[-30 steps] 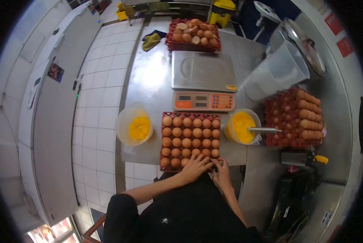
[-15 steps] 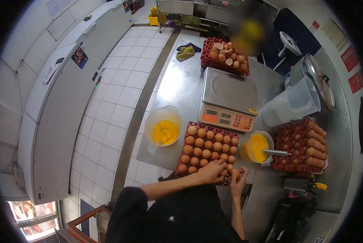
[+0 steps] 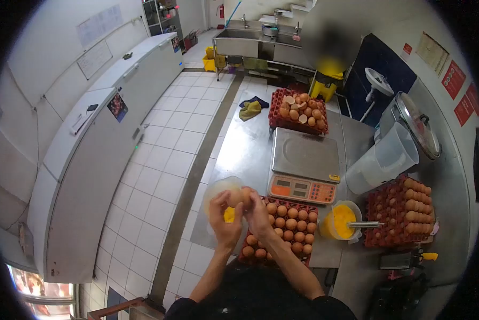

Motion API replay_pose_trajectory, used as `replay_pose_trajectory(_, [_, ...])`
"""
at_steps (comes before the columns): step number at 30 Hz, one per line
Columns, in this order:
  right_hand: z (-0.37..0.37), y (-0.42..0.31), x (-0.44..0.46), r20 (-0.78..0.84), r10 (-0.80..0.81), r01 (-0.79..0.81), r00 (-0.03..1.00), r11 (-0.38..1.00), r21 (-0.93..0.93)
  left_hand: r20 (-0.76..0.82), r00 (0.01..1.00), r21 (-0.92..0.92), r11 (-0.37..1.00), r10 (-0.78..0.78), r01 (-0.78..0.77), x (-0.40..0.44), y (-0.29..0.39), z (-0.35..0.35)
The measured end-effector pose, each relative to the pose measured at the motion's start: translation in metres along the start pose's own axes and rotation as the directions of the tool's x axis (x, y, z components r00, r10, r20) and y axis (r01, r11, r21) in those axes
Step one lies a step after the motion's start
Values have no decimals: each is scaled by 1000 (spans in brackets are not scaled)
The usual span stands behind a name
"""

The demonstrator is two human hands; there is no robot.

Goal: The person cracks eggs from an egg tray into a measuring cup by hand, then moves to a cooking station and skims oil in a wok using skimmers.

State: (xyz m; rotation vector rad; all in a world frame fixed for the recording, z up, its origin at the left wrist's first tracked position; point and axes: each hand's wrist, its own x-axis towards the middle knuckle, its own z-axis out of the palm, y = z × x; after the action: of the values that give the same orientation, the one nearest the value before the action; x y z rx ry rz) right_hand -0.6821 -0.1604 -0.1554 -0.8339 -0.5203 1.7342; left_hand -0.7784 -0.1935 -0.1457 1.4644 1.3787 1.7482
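Note:
My left hand (image 3: 224,220) is closed around a brown egg (image 3: 234,198) above a translucent plastic jug (image 3: 211,193). My right hand (image 3: 257,216) has its fingers round another brown egg (image 3: 246,194), close against the first; whether the shells are cracked is hard to tell. Yellow yolks (image 3: 228,214) show inside the jug, which my hands partly cover. Beneath my right forearm lies a red tray of whole brown eggs (image 3: 289,224).
An orange-fronted scale (image 3: 303,188) sits behind the tray. Right of it stand a jug of beaten egg (image 3: 342,220) with a metal-handled tool, stacked egg trays (image 3: 391,213) and a tilted clear bucket (image 3: 383,160). Broken shells (image 3: 302,109) fill a far tray.
Both hands have moved from the tray's near right corner up and left to over the jug, bringing eggs along. The camera view has tilted up.

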Motion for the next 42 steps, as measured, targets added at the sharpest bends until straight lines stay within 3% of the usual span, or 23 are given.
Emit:
replay_pose_trajectory(1, [6, 4, 5, -34, -3, 2, 999, 1000, -14, -3, 1000, 5, 1000, 9, -9, 1, 0, -2])
replay_pose_trajectory(3, [2, 8, 13, 1, 54, -54, 999, 999, 9, -159, 986, -124, 992, -52, 33, 5, -1, -2])
replay_pose_trajectory(5, [-4, 12, 18, 68, 97, -98, 993, 995, 7, -225, 974, -54, 999, -10, -2, 6, -10, -7])
replay_pose_trajectory(7, [-3, 19, 21, 49, 79, -78, 996, 997, -15, 5, 998, 48, 997, -62, 62, 5, -14, -13])
replay_pose_trajectory(8, [-3, 23, 22, 23, 57, -56, 998, 998, -39, 14, 998, 48, 997, -64, 63, 2, -19, -17])
replay_pose_trajectory(10, [-8, 26, 29, 37, 55, -53, 998, 998, -43, -202, 978, 22, 998, -46, 51, 5, -27, -17])
replay_pose_trajectory(13, [-10, 29, 31, 32, 70, -67, 997, 993, -94, -7, 987, -51, 986, -159, 158, 3, -30, -13])
replay_pose_trajectory(15, [-14, 21, 35, 34, 80, -75, 996, 987, -140, 35, 975, -50, 974, -219, 221, 7, -24, -18])
replay_pose_trajectory(17, [-23, 11, 40, 260, 116, 49, 959, 833, -551, -9, 955, -238, 928, -298, 287, 13, -20, -23])
replay_pose_trajectory(18, [-20, 10, 38, 336, -53, 230, 940, 827, -513, 43, 951, -205, 929, -306, 308, 14, -26, -30])
replay_pose_trajectory(19, [-16, 1, 35, 337, -58, 236, 940, 824, -515, 45, 952, -209, 929, -301, 304, 17, -30, -37])
replay_pose_trajectory(21, [-14, -18, 32, 501, -1, 396, 865, 614, -683, 276, 877, -277, 841, -394, 465, 22, -35, -49])
replay_pose_trajectory(22, [-15, -23, 34, 502, -3, 399, 865, 612, -683, 328, 854, -187, 859, -403, 477, 25, -38, -56])
replay_pose_trajectory(25, [-16, -31, 40, 542, 75, 417, 837, 553, -721, 464, 800, -142, 860, -380, 491, 35, -44, -67])
replay_pose_trajectory(27, [-18, -29, 42, 536, -13, 481, 844, 460, -747, 467, 794, -137, 855, -389, 500, 41, -48, -67])
replay_pose_trajectory(29, [-16, -28, 43, 569, 31, 479, 822, 506, -718, 445, 792, -119, 849, -417, 514, 47, -50, -76])
replay_pose_trajectory(31, [-16, -22, 48, 529, -10, 439, 848, 573, -692, 567, 724, -96, 842, -392, 531, 59, -53, -80])
replay_pose_trajectory(36, [-6, -18, 47, 520, -89, 489, 849, 505, -712, 624, 687, -56, 855, -373, 515, 83, -59, -86])
replay_pose_trajectory(42, [1, -12, 56, 583, -279, 632, 763, 508, -585, 650, 661, 96, 903, -375, 418, 112, -34, -90])
